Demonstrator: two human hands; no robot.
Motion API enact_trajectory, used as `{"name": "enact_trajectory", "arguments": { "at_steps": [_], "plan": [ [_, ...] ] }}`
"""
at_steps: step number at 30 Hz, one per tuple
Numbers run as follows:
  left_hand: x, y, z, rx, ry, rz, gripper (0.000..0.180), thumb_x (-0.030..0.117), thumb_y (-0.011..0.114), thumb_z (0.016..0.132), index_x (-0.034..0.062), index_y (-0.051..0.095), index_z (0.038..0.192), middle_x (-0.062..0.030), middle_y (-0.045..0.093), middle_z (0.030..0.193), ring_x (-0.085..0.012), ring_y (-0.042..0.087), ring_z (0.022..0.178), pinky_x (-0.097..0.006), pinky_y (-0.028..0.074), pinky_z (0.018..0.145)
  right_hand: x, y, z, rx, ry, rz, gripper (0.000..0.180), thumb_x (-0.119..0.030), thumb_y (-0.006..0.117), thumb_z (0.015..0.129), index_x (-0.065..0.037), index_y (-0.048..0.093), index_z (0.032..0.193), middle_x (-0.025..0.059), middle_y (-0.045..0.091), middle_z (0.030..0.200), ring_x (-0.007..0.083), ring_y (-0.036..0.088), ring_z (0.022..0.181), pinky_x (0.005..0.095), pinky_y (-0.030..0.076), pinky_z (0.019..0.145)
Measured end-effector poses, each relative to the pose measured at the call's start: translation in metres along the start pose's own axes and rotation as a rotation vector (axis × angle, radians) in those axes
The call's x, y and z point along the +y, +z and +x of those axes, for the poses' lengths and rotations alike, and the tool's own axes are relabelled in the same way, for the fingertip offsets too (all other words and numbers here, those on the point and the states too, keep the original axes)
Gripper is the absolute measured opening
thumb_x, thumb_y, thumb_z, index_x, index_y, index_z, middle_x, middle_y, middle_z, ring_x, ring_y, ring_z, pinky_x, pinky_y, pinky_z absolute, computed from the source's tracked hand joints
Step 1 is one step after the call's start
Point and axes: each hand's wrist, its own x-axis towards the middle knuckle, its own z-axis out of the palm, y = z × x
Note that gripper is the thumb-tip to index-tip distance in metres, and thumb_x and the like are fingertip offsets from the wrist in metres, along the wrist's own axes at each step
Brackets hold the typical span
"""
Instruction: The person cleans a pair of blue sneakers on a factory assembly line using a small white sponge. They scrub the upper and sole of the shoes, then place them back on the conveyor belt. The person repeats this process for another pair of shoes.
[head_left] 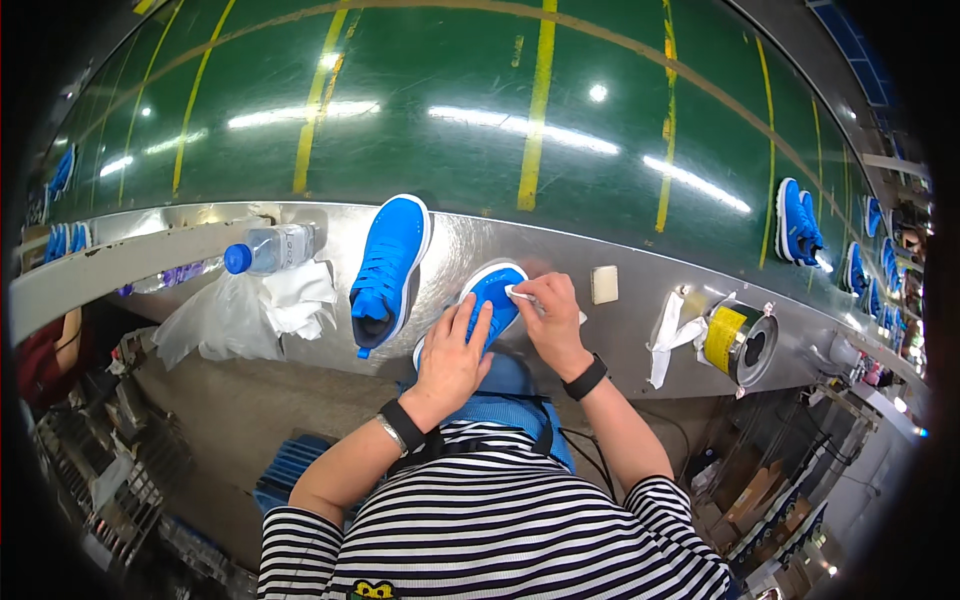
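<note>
A blue sneaker (pixel 496 288) with a white sole lies at the metal bench's near edge, in front of my body. My left hand (pixel 452 362) holds it, the fingers laid over its lace area and the thumb hidden. Between the thumb and fingers of my right hand (pixel 552 318) is pinched a small white cloth (pixel 514 292), which touches the toe of the sneaker. Its matching blue sneaker (pixel 393 262) stands just to the left, toe pointing away from me, touched by neither hand.
Beyond the metal ledge (pixel 470 238) runs a green conveyor belt (pixel 430 160) with yellow stripes. Leftward are a clear bottle (pixel 275 249), a plastic bag (pixel 215 325) and white cloths (pixel 300 298). Rightward lie a cream block (pixel 605 284), a white rag (pixel 672 335), a metal can (pixel 740 342) and more sneakers (pixel 797 225).
</note>
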Motion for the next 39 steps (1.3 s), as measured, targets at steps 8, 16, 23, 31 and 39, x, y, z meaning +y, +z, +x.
{"name": "enact_trajectory", "arguments": {
  "at_steps": [8,16,23,31,39],
  "plan": [
    [0.001,0.005,0.001,0.066,-0.037,0.019,0.069,0.009,0.071,0.067,0.0076,0.047,0.132,-0.0161,0.043,0.134,-0.0335,0.049,0.111,-0.042,0.044,0.091,0.011,-0.005,0.026,-0.192,-0.220,-0.102,0.010,-0.008,0.066,0.073,-0.010,0.063,0.082,0.0035,0.052,0.078,0.0237,0.049,0.083,0.0375,0.035,0.074],
    [0.001,0.005,0.001,0.084,-0.050,0.014,0.071,0.009,0.072,0.066,0.0076,0.047,0.132,-0.0155,0.045,0.133,-0.0337,0.049,0.112,-0.042,0.044,0.092,0.014,-0.010,0.040,-0.302,-0.311,-0.107,0.009,-0.005,0.066,0.073,-0.011,0.065,0.081,0.0033,0.054,0.078,0.0237,0.050,0.083,0.0360,0.034,0.073],
    [0.001,0.003,0.002,0.098,-0.045,-0.017,0.068,0.008,0.072,0.065,0.0070,0.049,0.130,-0.0159,0.047,0.131,-0.0328,0.051,0.110,-0.042,0.044,0.091,0.012,0.011,0.053,-0.330,-0.399,-0.068,0.009,-0.007,0.064,0.073,-0.010,0.064,0.081,0.0026,0.054,0.079,0.0228,0.049,0.084,0.0367,0.033,0.075],
    [-0.001,0.005,0.002,0.087,-0.063,-0.014,0.066,0.009,0.070,0.067,0.0068,0.048,0.129,-0.0155,0.045,0.131,-0.0323,0.048,0.113,-0.043,0.042,0.092,0.028,-0.003,0.063,-0.506,-0.518,-0.007,0.012,-0.007,0.063,0.073,-0.013,0.066,0.083,0.0028,0.054,0.080,0.0236,0.048,0.084,0.0360,0.033,0.073],
    [-0.003,0.011,-0.002,0.103,-0.067,-0.015,0.068,0.011,0.070,0.068,0.0082,0.047,0.131,-0.0154,0.045,0.131,-0.0336,0.048,0.113,-0.044,0.042,0.094,0.036,-0.012,0.071,-0.585,-0.574,-0.035,0.013,-0.008,0.062,0.072,-0.013,0.066,0.084,0.0023,0.053,0.078,0.0236,0.048,0.083,0.0372,0.034,0.075]
  ]
}}
